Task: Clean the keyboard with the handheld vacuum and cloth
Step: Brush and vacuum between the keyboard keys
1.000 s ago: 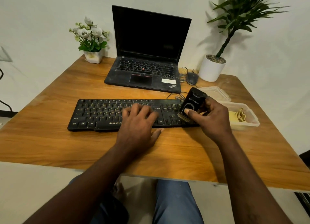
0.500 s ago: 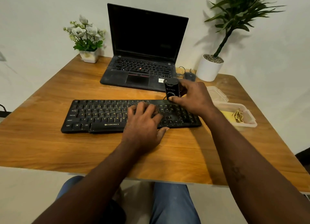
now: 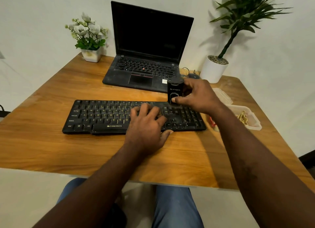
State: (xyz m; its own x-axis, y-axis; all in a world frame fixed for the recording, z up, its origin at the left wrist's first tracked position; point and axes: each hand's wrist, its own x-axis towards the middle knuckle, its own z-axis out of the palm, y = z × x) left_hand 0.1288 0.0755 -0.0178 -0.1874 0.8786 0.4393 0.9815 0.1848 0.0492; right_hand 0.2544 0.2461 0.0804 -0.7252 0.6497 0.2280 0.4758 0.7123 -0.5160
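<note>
On the desk (image 3: 51, 151), before the laptop (image 3: 150, 40), I see the keyboard (image 3: 102, 117) lying crosswise. My left grip (image 3: 146, 125) rests flat on its middle keys, fingers spread. My right grip (image 3: 199, 98) pinches the small black vacuum (image 3: 175, 91), upright at the keyboard's far edge.

The left hand (image 3: 146, 125) hides the keyboard (image 3: 102, 115) keys beneath it. The right hand (image 3: 197, 96) wraps the handheld vacuum (image 3: 174, 91), covering its right side and lower end. Just right of that forearm, a red thing (image 3: 213, 123) is too blurred to identify, as are the plastic tub (image 3: 255, 125)'s contents
</note>
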